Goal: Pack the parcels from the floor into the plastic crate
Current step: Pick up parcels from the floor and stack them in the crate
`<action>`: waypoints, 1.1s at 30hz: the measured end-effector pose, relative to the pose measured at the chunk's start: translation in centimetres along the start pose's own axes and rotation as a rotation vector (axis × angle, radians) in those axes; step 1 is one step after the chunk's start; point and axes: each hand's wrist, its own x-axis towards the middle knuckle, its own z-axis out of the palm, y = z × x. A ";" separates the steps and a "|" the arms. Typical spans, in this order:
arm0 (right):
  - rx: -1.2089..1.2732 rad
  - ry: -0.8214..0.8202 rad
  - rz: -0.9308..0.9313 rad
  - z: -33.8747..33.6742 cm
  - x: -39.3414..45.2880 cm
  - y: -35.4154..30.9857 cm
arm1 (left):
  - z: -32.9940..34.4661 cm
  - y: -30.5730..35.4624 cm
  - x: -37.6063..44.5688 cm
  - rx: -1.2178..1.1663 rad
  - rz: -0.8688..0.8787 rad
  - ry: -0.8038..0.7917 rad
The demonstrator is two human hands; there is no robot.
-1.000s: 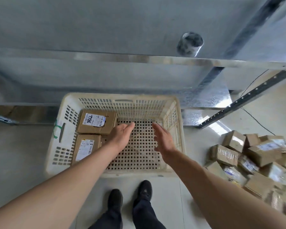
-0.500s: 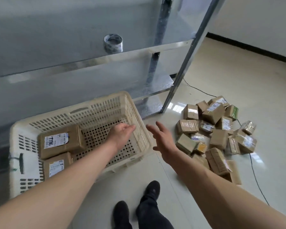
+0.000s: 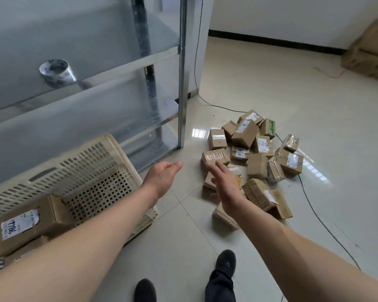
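Likely light, stiff taped cardboard parcels (image 3: 252, 158); take one across opposite flat faces. Left hand (image 3: 162, 177) and right hand (image 3: 226, 184) both released, empty.

Head-worn view, angled down, near floor (image 3: 271, 83)

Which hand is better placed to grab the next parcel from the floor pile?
Right. The right hand is open and already over the near edge of the parcel pile. The left hand, also open, hangs between pile and crate, farther from any parcel.
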 end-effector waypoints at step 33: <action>0.170 0.496 0.204 -34.4 22.4 -4.3 | 36.0 16.0 23.9 0.268 -0.106 -0.410</action>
